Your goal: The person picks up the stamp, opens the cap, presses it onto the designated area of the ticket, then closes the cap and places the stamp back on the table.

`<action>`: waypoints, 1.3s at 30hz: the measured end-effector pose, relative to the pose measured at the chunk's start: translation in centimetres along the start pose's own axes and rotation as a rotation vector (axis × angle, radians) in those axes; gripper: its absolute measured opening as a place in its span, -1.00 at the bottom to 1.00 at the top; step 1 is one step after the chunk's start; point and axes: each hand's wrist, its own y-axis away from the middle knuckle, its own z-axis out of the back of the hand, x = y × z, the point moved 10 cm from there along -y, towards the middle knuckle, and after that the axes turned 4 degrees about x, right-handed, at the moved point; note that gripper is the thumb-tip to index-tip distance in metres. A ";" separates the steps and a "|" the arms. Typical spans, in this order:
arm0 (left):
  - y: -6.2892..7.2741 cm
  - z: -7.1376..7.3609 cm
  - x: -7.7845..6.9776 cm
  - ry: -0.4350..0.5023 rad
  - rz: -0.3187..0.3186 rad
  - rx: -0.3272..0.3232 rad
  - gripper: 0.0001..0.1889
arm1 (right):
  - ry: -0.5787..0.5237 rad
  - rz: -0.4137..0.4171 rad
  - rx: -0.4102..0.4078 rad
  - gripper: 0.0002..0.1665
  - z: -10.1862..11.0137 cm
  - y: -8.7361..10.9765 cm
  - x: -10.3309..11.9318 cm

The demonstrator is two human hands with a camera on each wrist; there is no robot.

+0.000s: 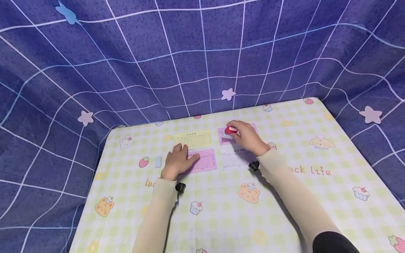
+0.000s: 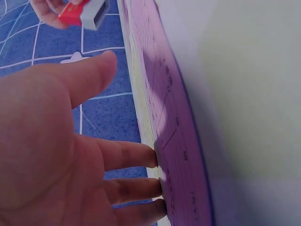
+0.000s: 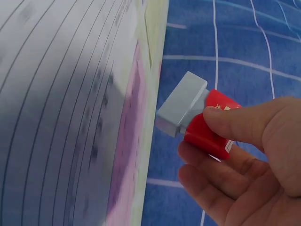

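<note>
My right hand (image 1: 246, 137) pinches a red and grey self-inking stamp (image 3: 207, 122) between thumb and fingers. In the right wrist view, the stamp's grey base appears a little above the far right pink slip (image 1: 253, 129). My left hand (image 1: 178, 162) rests with spread fingers at the left part of the near pink slip (image 1: 205, 161); its fingertips touch paper in the left wrist view. Beyond that hand lies a yellow slip (image 1: 202, 138). A white slip (image 1: 232, 160) lies below the right hand. All the slips carry printed tables.
A small light-blue rectangular piece (image 1: 158, 161) lies left of my left hand. The table bears a green-checked cloth (image 1: 221, 225) printed with cupcakes, bears and strawberries. Behind and beside it hangs a blue curtain (image 1: 190, 84) with white grid lines and stars.
</note>
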 end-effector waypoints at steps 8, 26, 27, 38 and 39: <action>0.1 -0.2 0.3 -0.017 -0.004 -0.008 -0.05 | -0.018 0.056 0.068 -0.64 -3.5 -1.9 2.1; 0.1 -0.1 0.4 -0.018 -0.001 -0.004 -0.01 | -0.014 0.085 0.181 -0.65 -7.5 -3.3 4.8; 0.1 -0.1 0.4 -0.017 -0.001 -0.003 -0.01 | -0.010 0.084 0.183 -0.65 -7.5 -3.3 4.8; 0.0 -0.2 0.4 -0.030 -0.012 -0.011 -0.02 | 0.033 0.102 0.199 -0.57 -7.9 -3.1 5.1; 0.0 -0.2 0.4 -0.032 -0.012 -0.010 -0.02 | 0.037 0.102 0.202 -0.56 -7.9 -3.1 5.2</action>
